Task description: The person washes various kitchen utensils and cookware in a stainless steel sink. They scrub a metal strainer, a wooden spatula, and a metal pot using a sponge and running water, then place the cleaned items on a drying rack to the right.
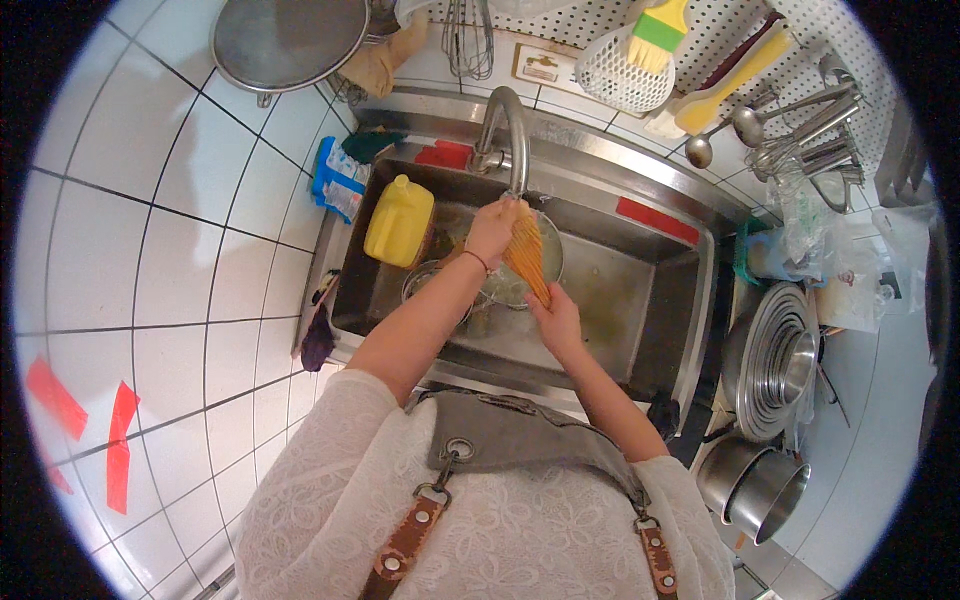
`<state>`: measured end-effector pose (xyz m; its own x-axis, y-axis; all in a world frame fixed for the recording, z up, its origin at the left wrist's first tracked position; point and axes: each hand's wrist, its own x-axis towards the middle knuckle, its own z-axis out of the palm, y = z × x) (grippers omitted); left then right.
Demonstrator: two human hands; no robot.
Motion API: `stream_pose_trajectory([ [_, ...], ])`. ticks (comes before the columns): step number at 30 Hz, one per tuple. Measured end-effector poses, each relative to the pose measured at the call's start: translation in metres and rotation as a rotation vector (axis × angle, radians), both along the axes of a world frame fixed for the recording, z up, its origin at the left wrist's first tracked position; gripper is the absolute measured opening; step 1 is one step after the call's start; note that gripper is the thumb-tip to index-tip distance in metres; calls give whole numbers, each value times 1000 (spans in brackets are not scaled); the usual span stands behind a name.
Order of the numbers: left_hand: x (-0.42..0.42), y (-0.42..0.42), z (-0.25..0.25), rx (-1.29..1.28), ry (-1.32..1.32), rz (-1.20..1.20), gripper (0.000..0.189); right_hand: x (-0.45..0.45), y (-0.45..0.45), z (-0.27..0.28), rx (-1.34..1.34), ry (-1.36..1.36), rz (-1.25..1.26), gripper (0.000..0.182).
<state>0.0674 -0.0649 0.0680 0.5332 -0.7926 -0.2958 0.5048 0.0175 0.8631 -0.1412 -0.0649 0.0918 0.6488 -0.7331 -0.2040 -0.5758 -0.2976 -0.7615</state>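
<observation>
An orange-and-yellow striped cloth (526, 253) is stretched between my two hands above a deep stainless steel sink (611, 281). My left hand (493, 231) grips its upper end just below the spout of the curved metal faucet (508, 112). Lower and to the right, my right hand (556, 319) holds the narrow, gathered end. Beneath the cloth, a round metal bowl (553, 262) with liquid in it stands in the sink, partly hidden. Another round metal vessel (420, 279) is partly covered by my left forearm. A yellow plastic jug (399, 223) stands in the sink's left back corner.
A blue-and-white packet (337, 180) lies at the sink's left rim. Whisks, ladles (699, 150), a yellow spatula (731, 82) and a pastry brush (658, 36) hang behind. Nested metal bowls (772, 360) and pots (769, 495) stand at right. A large round strainer (291, 41) hangs upper left.
</observation>
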Motion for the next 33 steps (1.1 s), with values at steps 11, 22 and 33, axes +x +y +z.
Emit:
stream_pose_trajectory([
  [11,4,11,28,-172,853,-65,64,-7,14,-19,184,-197,-100,27],
  [22,24,23,14,-6,214,-381,33,-6,-9,-15,131,-89,138,33],
  [33,-4,-4,-15,-12,378,321,44,2,24,-56,212,-321,-157,32],
])
